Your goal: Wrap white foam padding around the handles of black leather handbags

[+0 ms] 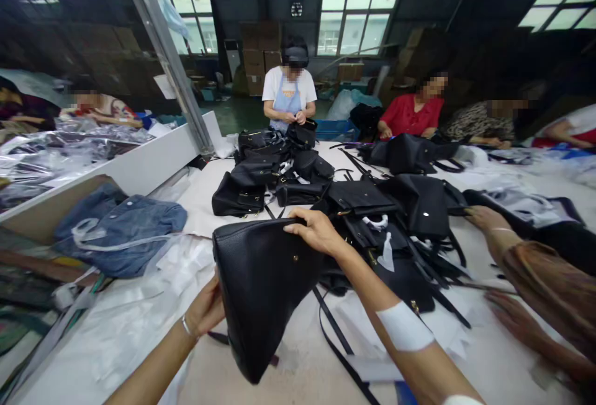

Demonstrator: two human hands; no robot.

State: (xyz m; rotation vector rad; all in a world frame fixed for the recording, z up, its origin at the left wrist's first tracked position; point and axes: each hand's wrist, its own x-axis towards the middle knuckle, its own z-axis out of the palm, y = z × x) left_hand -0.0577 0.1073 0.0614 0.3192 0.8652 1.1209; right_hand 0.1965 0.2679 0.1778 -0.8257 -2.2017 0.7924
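A black leather-look handbag [261, 281] hangs tilted between my two hands above the white table. My right hand [316, 231] pinches its upper edge, thumb and fingers closed on it. Behind the bag's left side, my left hand [209, 305] grips it, with most of the fingers hidden. A small metal snap shows on the bag's face. From beneath it a long black strap [342, 330] trails over the table. Just past my right hand lies a pile of similar black bags [363, 200], some with white wrapping on their handles.
A folded denim garment [125, 225] and crumpled white paper [130, 312] lie at left, beside a white partition [153, 169]. A co-worker's arms [526, 268] reach in from the right. Across the table, a person in a blue apron [288, 97] handles a black bag.
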